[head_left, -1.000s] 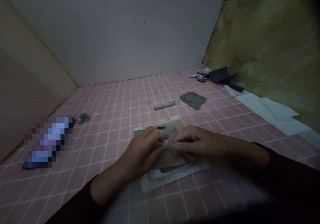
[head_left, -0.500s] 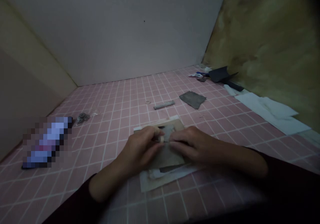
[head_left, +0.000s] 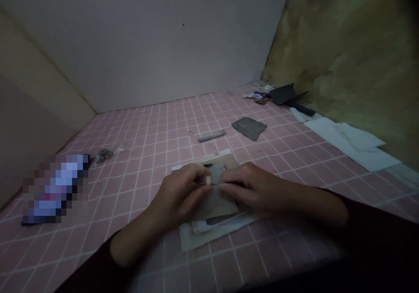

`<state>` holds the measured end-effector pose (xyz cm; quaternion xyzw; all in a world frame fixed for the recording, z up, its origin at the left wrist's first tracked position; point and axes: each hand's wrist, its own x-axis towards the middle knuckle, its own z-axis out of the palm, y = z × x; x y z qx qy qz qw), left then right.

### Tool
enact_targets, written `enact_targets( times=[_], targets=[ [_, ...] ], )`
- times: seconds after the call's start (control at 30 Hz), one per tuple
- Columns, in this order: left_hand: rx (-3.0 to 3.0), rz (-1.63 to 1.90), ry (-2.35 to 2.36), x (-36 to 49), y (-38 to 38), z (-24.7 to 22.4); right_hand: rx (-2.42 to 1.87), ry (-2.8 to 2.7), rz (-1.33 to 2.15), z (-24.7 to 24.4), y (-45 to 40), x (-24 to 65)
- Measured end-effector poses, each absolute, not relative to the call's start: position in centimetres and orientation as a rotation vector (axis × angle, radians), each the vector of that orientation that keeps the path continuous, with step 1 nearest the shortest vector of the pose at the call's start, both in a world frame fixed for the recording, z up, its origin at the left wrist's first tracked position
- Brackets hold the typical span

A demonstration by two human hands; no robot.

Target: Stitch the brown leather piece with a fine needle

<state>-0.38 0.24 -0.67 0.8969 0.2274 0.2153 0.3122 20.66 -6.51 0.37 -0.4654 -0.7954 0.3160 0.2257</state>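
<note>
Over a small stack of papers and sheets (head_left: 218, 203), my two hands nearly meet. My left hand (head_left: 182, 192) is closed, pinching a small pale ring-like piece (head_left: 208, 180) between thumb and fingers. My right hand (head_left: 253, 186) is closed too, its thumb and forefinger together around something thin, of which a short dark tip shows towards the pale piece. Whether that tip touches the piece I cannot tell. Part of the stack lies hidden under both hands.
Beyond the stack lie a grey rolled strip (head_left: 212, 136), a pale ring (head_left: 190, 132) and a dark grey sandpaper-like sheet (head_left: 249, 128). At left are a blurred-out phone-like device (head_left: 62, 188) and a bag of rings (head_left: 104, 154). White papers (head_left: 347, 142) and a black dustpan (head_left: 284, 94) sit right.
The whole view has shifted slightly, so things appear a little further left. Both hands keep their pinch on what they hold, with hardly any movement between them.
</note>
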Motion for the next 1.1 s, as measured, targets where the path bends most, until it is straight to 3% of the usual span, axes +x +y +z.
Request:
enact_targets(
  times=[0.1, 0.3, 0.53, 0.77, 0.83, 1.0, 1.1],
  targets=[
    [2.386, 0.576, 0.580, -0.4, 0.3, -0.5, -1.273, -2.160, 1.002, 0.5, -6.4, 20.8],
    [2.144, 0.483, 0.655, -0.4, 0.4, 0.1, -1.313, -2.251, 0.383, -0.4, -6.8, 20.6],
    [2.415, 0.621, 0.606, -0.4, 0.2, -0.4, -1.299, -2.203, 0.925, 0.6, -6.3, 21.0],
    [2.042, 0.454, 0.643, -0.4, 0.5, 0.4, -1.305, -2.218, 0.379, -0.7, -6.6, 20.6],
    [2.070, 0.460, 0.641, -0.5, 0.5, 0.3, -1.317, -2.225, 0.478, -0.5, -6.7, 20.6],
    [2.302, 0.593, 0.599, -0.5, 0.4, -0.2, -1.294, -2.079, 1.120, 0.8, -6.5, 20.9],
    [2.101, 0.660, 0.632, -0.6, 0.4, 0.0, -1.277, -2.046, 0.952, 1.1, -6.5, 21.0]
  ],
)
